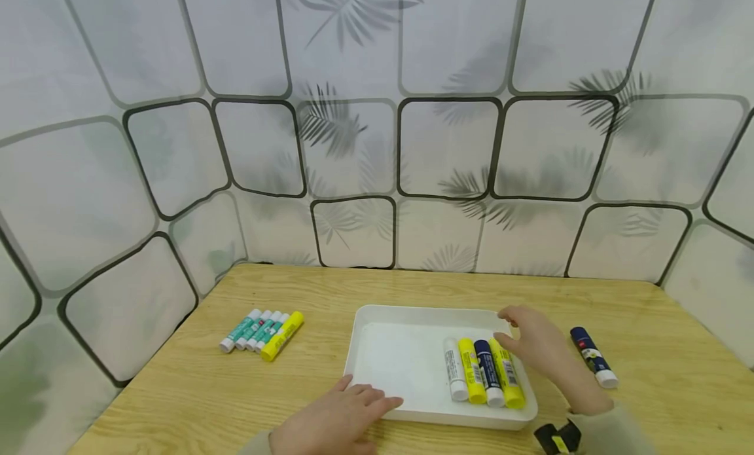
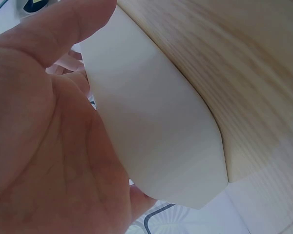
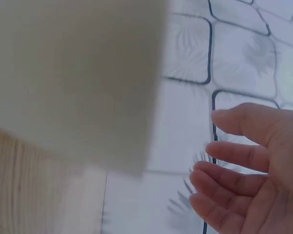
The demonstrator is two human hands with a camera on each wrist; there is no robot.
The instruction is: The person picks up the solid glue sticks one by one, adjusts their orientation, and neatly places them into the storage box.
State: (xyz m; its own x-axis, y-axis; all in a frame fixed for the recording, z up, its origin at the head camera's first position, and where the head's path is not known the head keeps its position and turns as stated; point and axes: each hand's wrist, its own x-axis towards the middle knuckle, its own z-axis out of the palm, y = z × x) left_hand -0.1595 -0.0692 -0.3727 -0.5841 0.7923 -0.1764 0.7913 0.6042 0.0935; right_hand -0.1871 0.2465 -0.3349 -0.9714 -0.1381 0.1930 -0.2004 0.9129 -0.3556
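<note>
A white tray (image 1: 400,357) lies on the wooden table. On its right side several glue sticks stand in a row: a white one (image 1: 454,370), a yellow one (image 1: 472,371), a navy one (image 1: 489,372) and another yellow one (image 1: 507,374). My left hand (image 1: 338,419) holds the tray's front left rim, fingers over the edge. In the left wrist view, the thumb is by the tray's outer wall (image 2: 151,107). My right hand (image 1: 533,340) is near the rear right corner, fingers loosely bent; the right wrist view shows them holding nothing, apart from the tray wall (image 3: 73,83).
Left of the tray, several teal-and-white glue sticks (image 1: 254,330) lie side by side with a yellow glue stick (image 1: 283,336). A navy glue stick (image 1: 592,357) lies to the right of the tray. A patterned curtain (image 1: 448,147) borders the table (image 1: 318,291).
</note>
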